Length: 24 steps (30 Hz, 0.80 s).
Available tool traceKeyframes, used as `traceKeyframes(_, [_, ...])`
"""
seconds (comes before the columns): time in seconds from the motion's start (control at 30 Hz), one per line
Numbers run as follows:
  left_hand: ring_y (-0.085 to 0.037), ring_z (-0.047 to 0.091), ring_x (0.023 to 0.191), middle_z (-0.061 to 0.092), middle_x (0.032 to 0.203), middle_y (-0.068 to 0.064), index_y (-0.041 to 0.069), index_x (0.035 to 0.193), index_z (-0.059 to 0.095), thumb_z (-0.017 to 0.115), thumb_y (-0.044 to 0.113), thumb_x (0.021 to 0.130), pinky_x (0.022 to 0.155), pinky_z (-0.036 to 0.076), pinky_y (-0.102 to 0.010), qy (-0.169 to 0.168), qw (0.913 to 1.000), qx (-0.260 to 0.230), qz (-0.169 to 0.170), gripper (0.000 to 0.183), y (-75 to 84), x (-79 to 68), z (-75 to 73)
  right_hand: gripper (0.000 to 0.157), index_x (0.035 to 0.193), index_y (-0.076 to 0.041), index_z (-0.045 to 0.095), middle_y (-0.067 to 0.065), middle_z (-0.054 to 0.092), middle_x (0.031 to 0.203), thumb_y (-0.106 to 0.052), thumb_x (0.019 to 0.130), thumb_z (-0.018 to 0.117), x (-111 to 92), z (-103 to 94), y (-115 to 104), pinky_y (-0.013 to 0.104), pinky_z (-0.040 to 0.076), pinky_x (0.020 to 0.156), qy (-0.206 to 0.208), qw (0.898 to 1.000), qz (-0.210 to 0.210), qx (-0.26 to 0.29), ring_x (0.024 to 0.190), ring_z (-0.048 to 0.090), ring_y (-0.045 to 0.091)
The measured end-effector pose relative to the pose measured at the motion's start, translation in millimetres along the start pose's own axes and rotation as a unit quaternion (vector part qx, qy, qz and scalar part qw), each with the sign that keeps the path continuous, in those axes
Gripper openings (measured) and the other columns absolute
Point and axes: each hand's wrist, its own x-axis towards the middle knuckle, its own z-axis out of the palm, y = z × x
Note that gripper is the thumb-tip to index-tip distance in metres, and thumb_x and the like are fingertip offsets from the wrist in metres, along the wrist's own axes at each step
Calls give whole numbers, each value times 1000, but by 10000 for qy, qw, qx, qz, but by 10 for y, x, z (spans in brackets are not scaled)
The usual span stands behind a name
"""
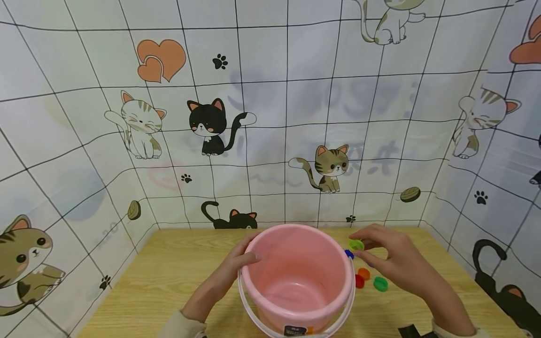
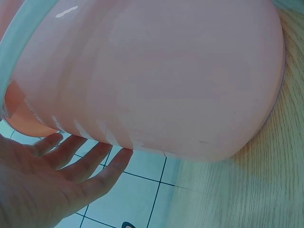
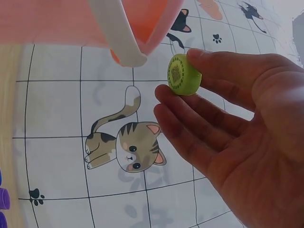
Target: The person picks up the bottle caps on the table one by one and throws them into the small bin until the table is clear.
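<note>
A pink bucket [image 1: 291,311] stands upright on the table, its inside visible from above with nothing in it. My left hand [image 1: 224,272] grips its left rim, thumb over the edge; in the left wrist view the fingers [image 2: 111,172] lie along the outer wall. Just right of the rim, my right hand [image 1: 395,258] pinches a yellow-green bottle cap [image 3: 184,76] between thumb and fingertips. Below that hand lie a red cap [image 1: 359,281], an orange cap [image 1: 364,273], a green cap [image 1: 381,283] and a blue one [image 1: 348,254], partly hidden by bucket and hand.
The bucket's white handle [image 3: 116,33] hangs down around its front. Cat-print sheeting [image 1: 262,108] walls the wooden table [image 1: 169,281] at the back and both sides. Purple pieces [image 3: 4,198] show at the right wrist view's edge. Something black [image 1: 409,331] lies near the right sleeve.
</note>
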Motion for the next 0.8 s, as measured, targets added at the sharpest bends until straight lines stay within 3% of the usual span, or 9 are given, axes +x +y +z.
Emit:
traceKeyframes(0.37, [-34,66,117,49,152,-13,29,155,40,57,28,97,97,55,-39,-8,10000,6,2,60,5,3,-1,39,115,-25,73,-11,72,109,-6,83,84,16,20,-89,22,59,70,26,9999,-19,133,88,69,-1])
traceKeyframes(0.6, [-38,63,122,50,152,-13,29,154,41,57,28,97,102,53,-43,-39,10000,-7,67,60,12,-3,8,40,114,-21,74,-10,71,105,-4,80,86,50,81,-130,13,52,64,161,9990,-305,276,83,62,-2])
traceKeyframes(0.8, [-33,64,121,50,152,-12,30,154,43,57,28,96,100,53,-38,2,10000,-28,49,59,-6,-7,20,36,113,-18,74,-13,68,101,-5,81,85,58,131,-194,14,46,60,130,9987,-359,324,80,55,1])
